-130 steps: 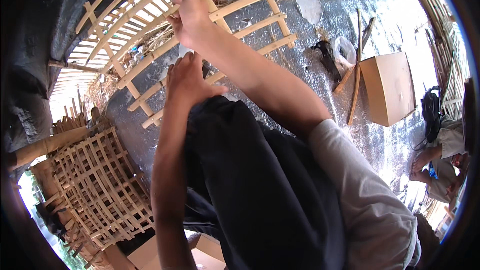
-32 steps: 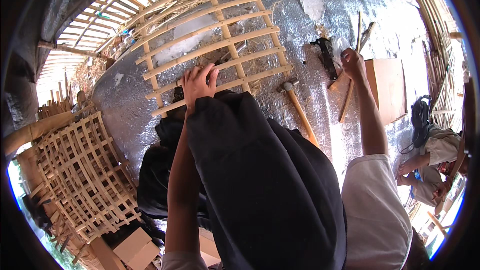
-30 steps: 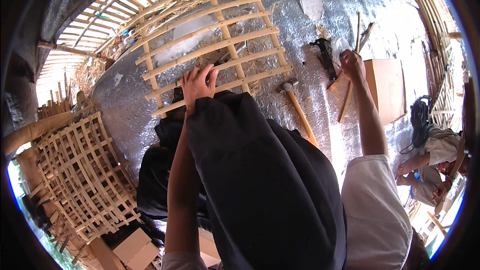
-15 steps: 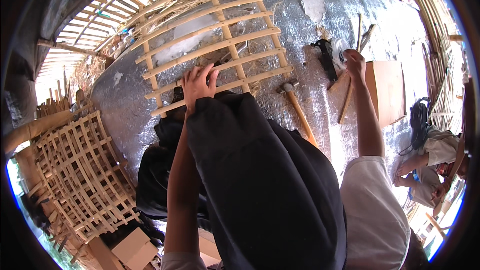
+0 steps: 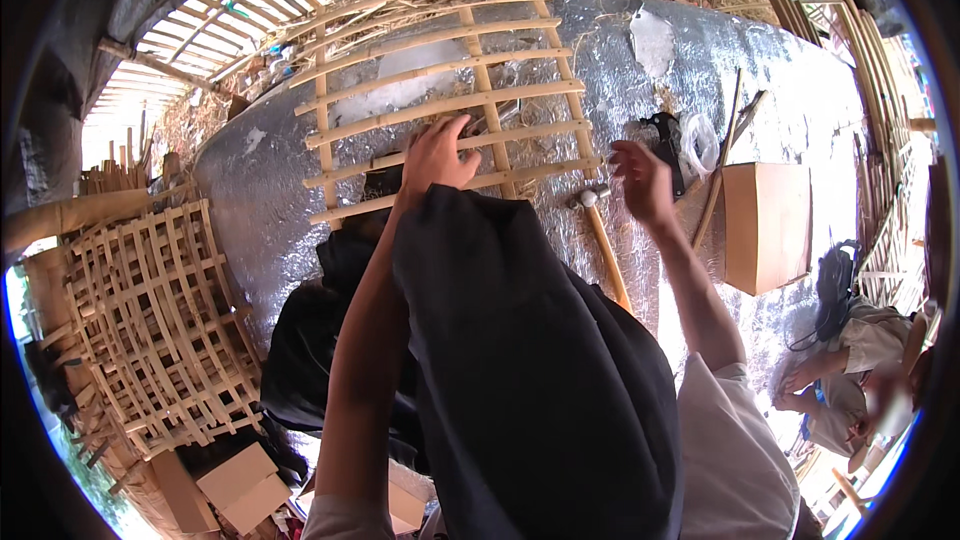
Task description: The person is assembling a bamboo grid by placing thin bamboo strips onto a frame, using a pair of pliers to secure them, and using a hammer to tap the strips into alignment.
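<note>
A bamboo lattice (image 5: 487, 97) of crosswise slats on long strips lies in front of me on a silver foil sheet (image 5: 270, 180). My left hand (image 5: 438, 158) is over its near slats, fingers bent and thumb apart; contact with a slat is hard to make out. Right of the lattice's near corner, my right hand (image 5: 645, 185) hangs with loosely spread fingers and holds nothing. Between the hands lies a hammer (image 5: 606, 253) with a wooden handle, its head near the lattice. Beyond my right hand are a black object (image 5: 668, 145) and a clear plastic bundle (image 5: 700, 145).
A cardboard box (image 5: 765, 225) and bamboo sticks (image 5: 712, 200) are on the right. A second, denser lattice (image 5: 165, 325) leans at the left, above opened cardboard (image 5: 245, 490). Another person (image 5: 840, 370) sits at the far right. Dark cloth covers the lower middle.
My right hand has come away from the clear plastic bundle and moved left toward the lattice and hammer. My left hand's fingers reach slightly farther over the slats. The view has shifted a little.
</note>
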`<state>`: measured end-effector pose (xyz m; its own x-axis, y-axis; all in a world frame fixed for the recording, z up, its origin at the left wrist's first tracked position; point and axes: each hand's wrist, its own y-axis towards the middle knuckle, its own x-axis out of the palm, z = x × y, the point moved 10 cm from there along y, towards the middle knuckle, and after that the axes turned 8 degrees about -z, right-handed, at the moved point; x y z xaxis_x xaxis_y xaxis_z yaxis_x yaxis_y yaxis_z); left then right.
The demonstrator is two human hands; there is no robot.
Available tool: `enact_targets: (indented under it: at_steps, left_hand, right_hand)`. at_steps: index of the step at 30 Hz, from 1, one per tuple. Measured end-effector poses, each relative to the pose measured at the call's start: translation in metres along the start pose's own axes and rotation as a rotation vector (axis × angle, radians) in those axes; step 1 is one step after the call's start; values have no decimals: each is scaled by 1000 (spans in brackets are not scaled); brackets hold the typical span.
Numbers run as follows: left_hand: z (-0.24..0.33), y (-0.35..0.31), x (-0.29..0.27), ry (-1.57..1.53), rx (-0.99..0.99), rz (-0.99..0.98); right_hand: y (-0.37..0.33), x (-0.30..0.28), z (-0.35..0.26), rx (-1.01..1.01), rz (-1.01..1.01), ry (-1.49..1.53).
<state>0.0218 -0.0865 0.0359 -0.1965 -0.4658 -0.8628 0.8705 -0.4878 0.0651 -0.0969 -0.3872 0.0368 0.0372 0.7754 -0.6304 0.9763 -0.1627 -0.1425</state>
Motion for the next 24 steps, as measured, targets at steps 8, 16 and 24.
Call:
enact_targets:
  at_steps: [8, 16, 24]
  left_hand:
    - [5, 9, 15, 57, -81, -152]
    - [5, -4, 3, 62, -42, -50]
    - [12, -11, -25, -50, 64, 223]
  right_hand:
    - [-4, 88, -106, -633, -101, -416]
    - [3, 92, -101, -586, -77, -326]
    - [0, 90, -107, -584, -28, -215]
